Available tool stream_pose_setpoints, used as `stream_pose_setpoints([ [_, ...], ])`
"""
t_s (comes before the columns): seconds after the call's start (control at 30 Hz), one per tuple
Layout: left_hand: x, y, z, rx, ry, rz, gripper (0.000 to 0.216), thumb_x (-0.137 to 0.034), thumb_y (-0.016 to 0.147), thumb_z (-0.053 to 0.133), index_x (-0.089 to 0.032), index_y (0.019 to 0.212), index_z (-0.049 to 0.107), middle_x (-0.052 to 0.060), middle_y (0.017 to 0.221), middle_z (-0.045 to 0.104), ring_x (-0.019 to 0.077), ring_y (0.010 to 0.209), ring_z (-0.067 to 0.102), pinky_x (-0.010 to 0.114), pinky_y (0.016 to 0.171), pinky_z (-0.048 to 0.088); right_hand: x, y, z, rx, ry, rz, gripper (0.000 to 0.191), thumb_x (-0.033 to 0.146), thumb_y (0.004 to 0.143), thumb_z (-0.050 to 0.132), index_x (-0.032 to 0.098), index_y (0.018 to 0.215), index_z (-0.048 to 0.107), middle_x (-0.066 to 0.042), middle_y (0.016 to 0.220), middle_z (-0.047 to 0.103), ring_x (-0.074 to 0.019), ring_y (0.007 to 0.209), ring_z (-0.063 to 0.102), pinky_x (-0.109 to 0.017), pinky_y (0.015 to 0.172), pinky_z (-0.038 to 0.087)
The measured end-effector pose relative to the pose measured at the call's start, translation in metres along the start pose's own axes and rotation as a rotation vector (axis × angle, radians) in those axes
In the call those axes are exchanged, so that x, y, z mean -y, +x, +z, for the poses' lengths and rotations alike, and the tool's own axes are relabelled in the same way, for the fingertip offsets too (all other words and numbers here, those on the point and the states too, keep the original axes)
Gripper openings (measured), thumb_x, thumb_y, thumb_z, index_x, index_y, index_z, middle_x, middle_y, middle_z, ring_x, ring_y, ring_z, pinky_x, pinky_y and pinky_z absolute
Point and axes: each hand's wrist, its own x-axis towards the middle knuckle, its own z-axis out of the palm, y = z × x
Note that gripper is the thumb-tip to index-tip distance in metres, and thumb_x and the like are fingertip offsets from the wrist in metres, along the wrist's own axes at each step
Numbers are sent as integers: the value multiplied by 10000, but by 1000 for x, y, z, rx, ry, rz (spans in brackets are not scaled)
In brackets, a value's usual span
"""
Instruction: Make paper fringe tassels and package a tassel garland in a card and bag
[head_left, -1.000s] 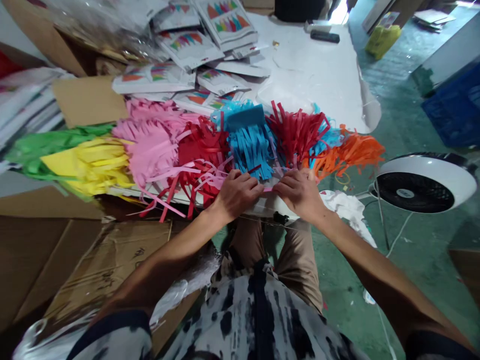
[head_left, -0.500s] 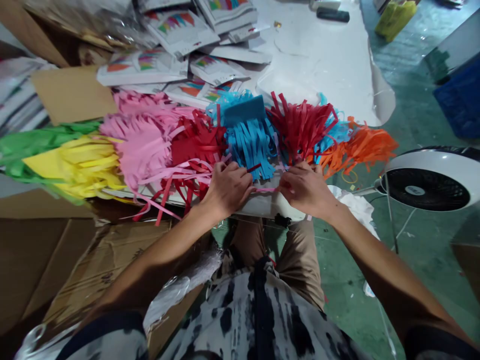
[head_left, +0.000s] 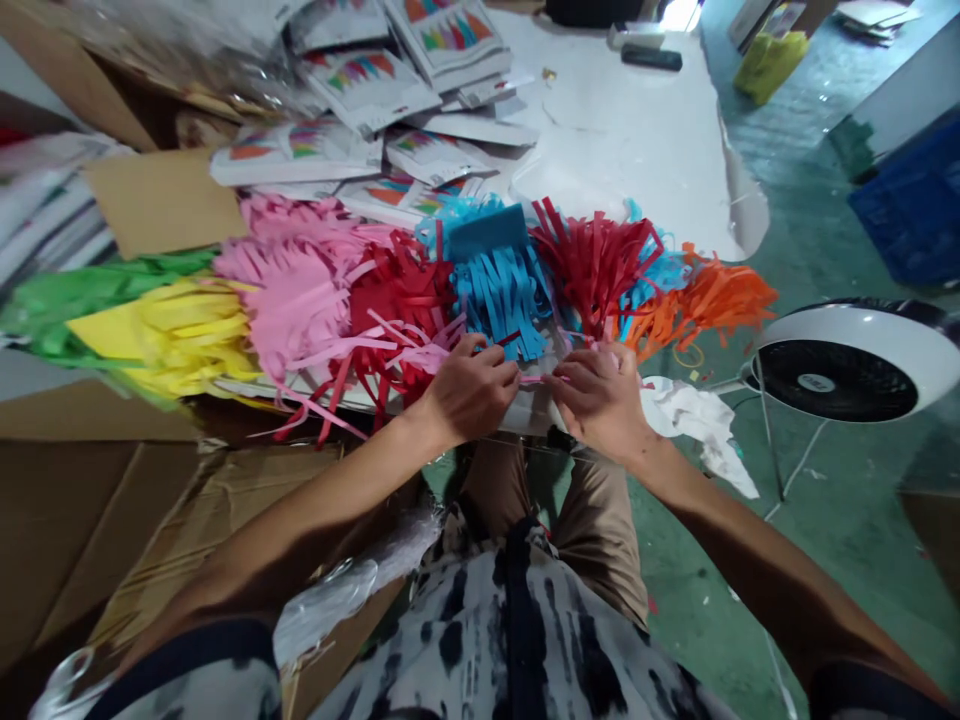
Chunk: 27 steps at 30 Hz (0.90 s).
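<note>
A thin pink paper strip (head_left: 534,379) runs taut between my two hands at the front of the table. My left hand (head_left: 476,390) is closed on its left end, with loose pink and dark red fringe beside the fingers. My right hand (head_left: 598,395) pinches the other end, just below a red tissue tassel (head_left: 596,262) whose strips fan upward. Behind and between the hands lies a blue fringed tassel (head_left: 501,295). Left of it are red fringe (head_left: 401,295), pink fringe (head_left: 300,290), yellow fringe (head_left: 187,325) and green paper (head_left: 97,300). Orange fringe (head_left: 712,305) spreads at the right.
Printed white packets (head_left: 367,85) are piled at the back left, near a cardboard piece (head_left: 161,205). A black and white fan (head_left: 840,360) stands at the right. Crumpled white paper (head_left: 697,425) hangs beside my right hand. Open cardboard (head_left: 127,520) lies at lower left.
The view has shifted slightly. Both hands still pull on the pink strip; my right hand has turned a little, with pink paper now showing above its fingers.
</note>
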Motion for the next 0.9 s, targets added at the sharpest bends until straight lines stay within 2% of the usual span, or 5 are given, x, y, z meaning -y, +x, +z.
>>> stream_pose_setpoints([
  [0.2, 1, 12, -1, 21, -16, 17, 307, -160, 986, 524, -163, 747, 716, 73, 777, 703, 210, 756, 624, 427, 840, 393, -3, 18, 6, 86, -138, -129, 292, 79, 1010, 510, 202, 796, 667, -26, 752, 649, -203, 829, 516, -409, 829, 278],
  [0.5, -15, 15, -34, -35, -117, -89, 294, -79, 981, 508, -129, 813, 745, 97, 763, 717, 195, 675, 630, 351, 675, 370, 5, 22, -10, -90, -172, -107, 289, 128, 1040, 553, 239, 824, 709, -4, 753, 677, -193, 880, 554, -403, 866, 280],
  [0.6, -16, 13, -55, -142, -488, -369, 331, -304, 1035, 561, -156, 853, 794, 86, 770, 750, 192, 686, 659, 318, 670, 397, 10, 23, -29, -227, -114, 81, 141, 303, 1021, 651, 272, 919, 744, -25, 944, 744, -208, 943, 612, -422, 936, 304],
  [0.7, -10, 13, -73, -141, -1146, -592, 411, -528, 976, 644, -184, 860, 837, 75, 795, 792, 199, 709, 697, 289, 654, 446, 15, 25, -51, -350, -101, 228, 195, 435, 974, 706, 258, 894, 721, -47, 940, 733, -228, 916, 647, -451, 970, 321],
  [0.9, -14, 15, -93, 46, -1922, -738, 333, -512, 785, 865, -200, 902, 853, 92, 870, 810, 178, 760, 728, 281, 710, 534, 26, 28, -80, -466, -111, 268, 207, 455, 926, 750, 279, 820, 722, -31, 790, 725, -240, 836, 672, -476, 960, 356],
])
